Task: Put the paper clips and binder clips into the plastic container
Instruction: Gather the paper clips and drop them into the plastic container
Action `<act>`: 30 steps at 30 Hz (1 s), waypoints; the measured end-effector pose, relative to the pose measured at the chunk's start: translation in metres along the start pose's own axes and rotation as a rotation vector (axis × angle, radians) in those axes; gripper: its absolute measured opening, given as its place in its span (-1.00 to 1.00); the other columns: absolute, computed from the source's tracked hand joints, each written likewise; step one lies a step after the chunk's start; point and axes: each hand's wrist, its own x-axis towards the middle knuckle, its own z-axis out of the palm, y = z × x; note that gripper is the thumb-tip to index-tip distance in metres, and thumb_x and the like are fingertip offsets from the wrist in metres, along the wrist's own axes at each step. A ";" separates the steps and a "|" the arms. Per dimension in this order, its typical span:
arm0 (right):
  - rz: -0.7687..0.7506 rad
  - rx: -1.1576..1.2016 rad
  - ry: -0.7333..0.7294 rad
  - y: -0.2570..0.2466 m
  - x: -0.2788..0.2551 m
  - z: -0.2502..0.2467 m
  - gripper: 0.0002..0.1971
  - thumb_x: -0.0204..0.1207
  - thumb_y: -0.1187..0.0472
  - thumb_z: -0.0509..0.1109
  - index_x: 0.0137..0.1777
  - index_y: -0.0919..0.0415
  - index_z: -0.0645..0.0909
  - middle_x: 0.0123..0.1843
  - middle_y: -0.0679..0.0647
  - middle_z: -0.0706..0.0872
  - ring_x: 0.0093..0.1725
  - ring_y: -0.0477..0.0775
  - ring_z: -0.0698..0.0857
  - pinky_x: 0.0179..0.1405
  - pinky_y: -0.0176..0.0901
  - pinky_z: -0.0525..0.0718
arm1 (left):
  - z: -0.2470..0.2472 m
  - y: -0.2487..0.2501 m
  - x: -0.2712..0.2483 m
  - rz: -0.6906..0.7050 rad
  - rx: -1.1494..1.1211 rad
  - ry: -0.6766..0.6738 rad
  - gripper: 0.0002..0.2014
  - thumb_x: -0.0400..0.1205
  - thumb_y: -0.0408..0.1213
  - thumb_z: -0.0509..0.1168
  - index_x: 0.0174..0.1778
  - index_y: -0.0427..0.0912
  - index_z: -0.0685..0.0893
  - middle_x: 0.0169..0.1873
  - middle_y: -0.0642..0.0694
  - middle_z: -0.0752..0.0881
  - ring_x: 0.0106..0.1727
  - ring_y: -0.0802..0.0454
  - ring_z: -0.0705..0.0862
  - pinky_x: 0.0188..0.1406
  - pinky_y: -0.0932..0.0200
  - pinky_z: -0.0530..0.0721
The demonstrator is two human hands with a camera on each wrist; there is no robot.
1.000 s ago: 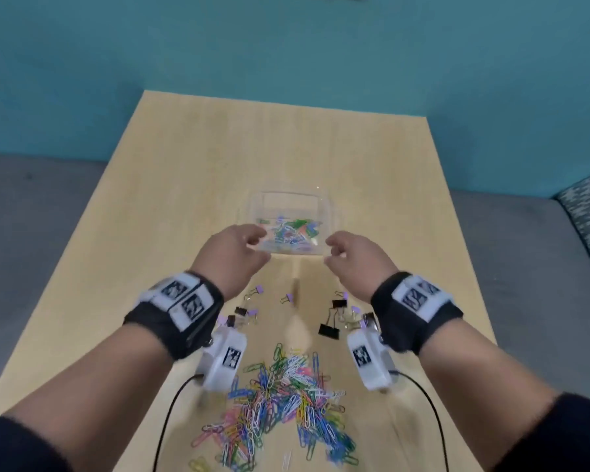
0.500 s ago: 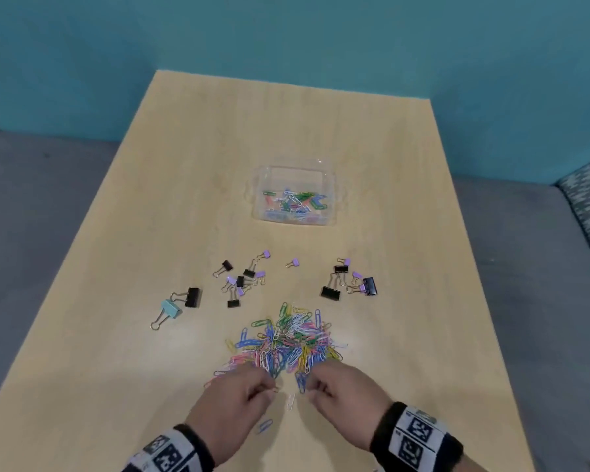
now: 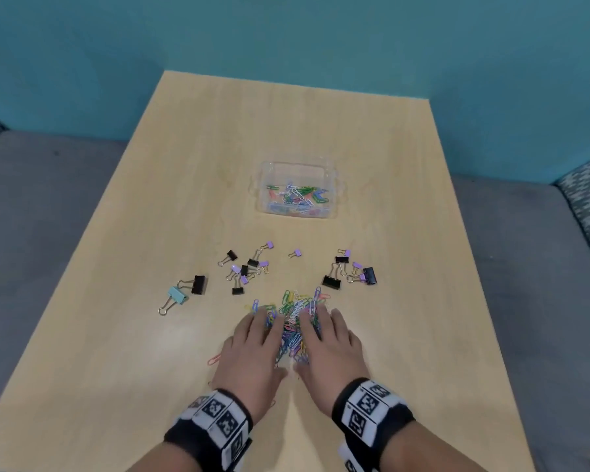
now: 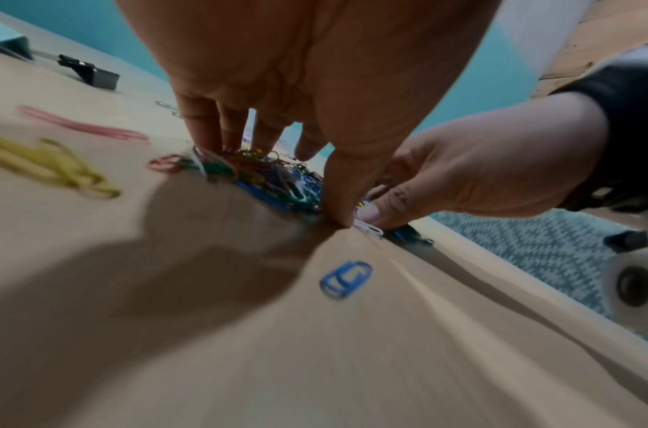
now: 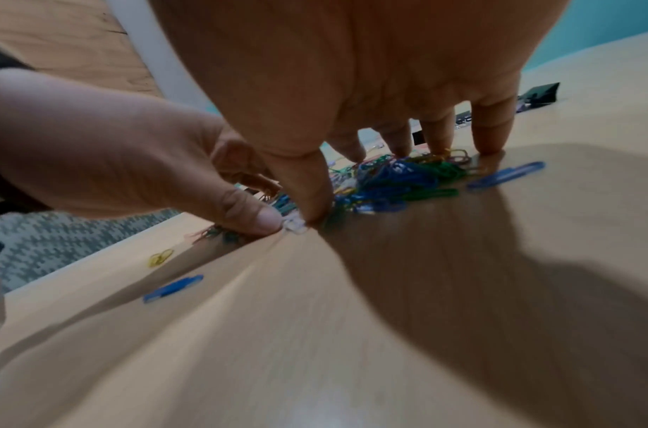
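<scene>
A heap of coloured paper clips (image 3: 295, 321) lies on the table near me. My left hand (image 3: 252, 345) and right hand (image 3: 331, 342) lie over it side by side, palms down, fingers stretched forward and spread. In the left wrist view the left fingertips (image 4: 212, 127) touch the table at the heap's (image 4: 274, 176) far edge, and both thumbs meet at its near edge. The right wrist view shows the same for the right hand (image 5: 351, 72) and the heap (image 5: 399, 176). The clear plastic container (image 3: 298, 212) stands farther out with several paper clips inside.
Black and purple binder clips lie in a left group (image 3: 244, 269) and a right group (image 3: 351, 270) between heap and container. A light blue binder clip (image 3: 179, 294) and a black one (image 3: 198, 284) lie further left. Stray paper clips (image 4: 346, 279) lie outside the heap.
A second ago both hands were at the container; they came back to the near edge of the heap and have now slid forward over it, pressing it into a narrower heap.
</scene>
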 end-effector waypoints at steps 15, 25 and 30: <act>-0.087 -0.073 -0.045 -0.006 0.018 -0.025 -0.48 0.33 0.51 0.24 0.29 0.18 0.35 0.25 0.19 0.41 0.17 0.26 0.40 -0.08 -0.04 0.42 | -0.014 -0.007 0.032 0.074 0.036 -0.004 -0.66 0.19 -0.48 0.46 -0.24 -0.04 0.58 -0.20 -0.06 0.56 -0.30 0.00 0.39 -0.42 0.19 0.30; -0.067 0.023 -0.141 -0.001 0.019 -0.040 -0.58 0.35 0.52 0.23 0.16 0.14 0.38 0.10 0.18 0.43 -0.04 0.21 0.46 -0.24 -0.09 0.32 | -0.026 0.000 0.030 -0.015 -0.226 -0.088 -0.95 0.55 -0.34 0.25 -0.16 -0.09 0.55 -0.20 0.00 0.47 -0.22 -0.05 0.51 -0.29 0.09 0.44; -0.012 0.189 -0.163 0.007 0.027 -0.044 -0.74 0.39 0.51 0.16 -0.15 0.11 0.31 -0.08 0.11 0.44 -0.22 0.17 0.46 -0.48 -0.22 0.22 | -0.039 -0.001 0.031 -0.098 -0.383 -0.131 -0.85 0.52 -0.27 0.31 -0.31 0.05 0.52 -0.21 0.06 0.55 -0.23 0.03 0.58 -0.26 0.15 0.53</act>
